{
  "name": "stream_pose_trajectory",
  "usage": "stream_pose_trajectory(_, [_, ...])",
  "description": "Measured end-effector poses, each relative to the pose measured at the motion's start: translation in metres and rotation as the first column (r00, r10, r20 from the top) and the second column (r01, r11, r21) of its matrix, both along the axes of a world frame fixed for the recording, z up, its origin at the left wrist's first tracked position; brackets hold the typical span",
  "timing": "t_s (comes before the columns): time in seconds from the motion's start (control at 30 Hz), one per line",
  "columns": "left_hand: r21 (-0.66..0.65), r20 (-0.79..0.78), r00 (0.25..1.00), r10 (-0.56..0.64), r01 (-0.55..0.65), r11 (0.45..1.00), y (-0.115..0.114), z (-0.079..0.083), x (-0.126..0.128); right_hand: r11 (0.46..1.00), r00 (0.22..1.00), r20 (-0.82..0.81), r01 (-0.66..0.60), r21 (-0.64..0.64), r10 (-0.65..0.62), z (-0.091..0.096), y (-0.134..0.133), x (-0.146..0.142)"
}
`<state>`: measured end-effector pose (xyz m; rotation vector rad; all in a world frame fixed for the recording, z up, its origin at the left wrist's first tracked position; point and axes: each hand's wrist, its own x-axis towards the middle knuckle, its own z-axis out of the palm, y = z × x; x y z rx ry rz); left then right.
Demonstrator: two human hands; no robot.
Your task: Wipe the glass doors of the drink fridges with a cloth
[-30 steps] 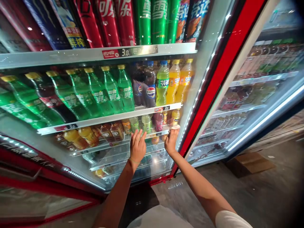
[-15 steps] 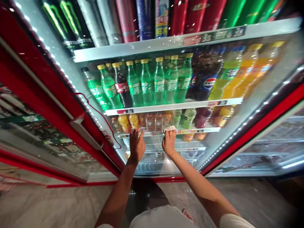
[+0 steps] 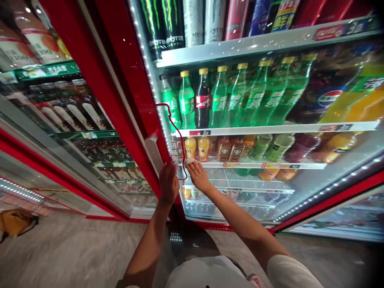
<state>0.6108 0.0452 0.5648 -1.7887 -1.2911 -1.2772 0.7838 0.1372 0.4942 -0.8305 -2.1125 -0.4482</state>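
My right hand (image 3: 199,176) holds a small white cloth (image 3: 189,161) under its fingertips. The cloth lies against the glass door (image 3: 216,178) of a lit drinks fridge, near the door's left edge. Just to the left, my left hand (image 3: 168,184) rests at the red door frame (image 3: 127,52), below the pale door handle (image 3: 153,152). Its fingers point upward and look stretched out, with nothing seen in them. A thin red line (image 3: 182,138) runs down the glass beside both hands.
Behind the glass, shelves hold green bottles (image 3: 220,102), a dark cola bottle (image 3: 203,100) and energy drink cans (image 3: 172,28). Another fridge with bottles (image 3: 75,110) stands to the left. On the grey floor (image 3: 90,252) at far left lies a yellow-brown object (image 3: 16,222).
The view has turned left. My right hand has moved the cloth leftward across the glass towards the door edge. My left hand has gone from the glass to the frame below the handle.
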Motion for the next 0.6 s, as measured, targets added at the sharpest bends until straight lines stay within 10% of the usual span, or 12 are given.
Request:
stream_pose_trajectory(0.2, [0.015, 0.037, 0.999, 0.020, -0.021, 1.000, -0.006, 0.011, -0.030, 0.988, 0.980, 0.131, -0.153, 0.019, 0.150, 0.018, -0.005, -0.030])
stream_pose_trajectory(0.43, [0.034, 0.058, 0.998, -0.013, 0.011, 0.999, -0.003, 0.016, -0.024, 0.976, 1.000, -0.002, -0.017, 0.216, 0.018, 0.143, 0.017, -0.054])
stream_pose_trajectory(0.5, [0.037, 0.054, 0.998, -0.026, 0.024, 0.999, -0.003, 0.016, -0.021, 0.975, 1.000, -0.022, -0.012, 0.222, 0.017, 0.145, 0.016, -0.057])
stream_pose_trajectory(0.6, [0.039, 0.053, 0.998, -0.039, 0.037, 0.999, -0.005, 0.015, -0.019, 0.975, 0.993, 0.007, -0.120, 0.190, 0.121, 0.098, 0.002, -0.045])
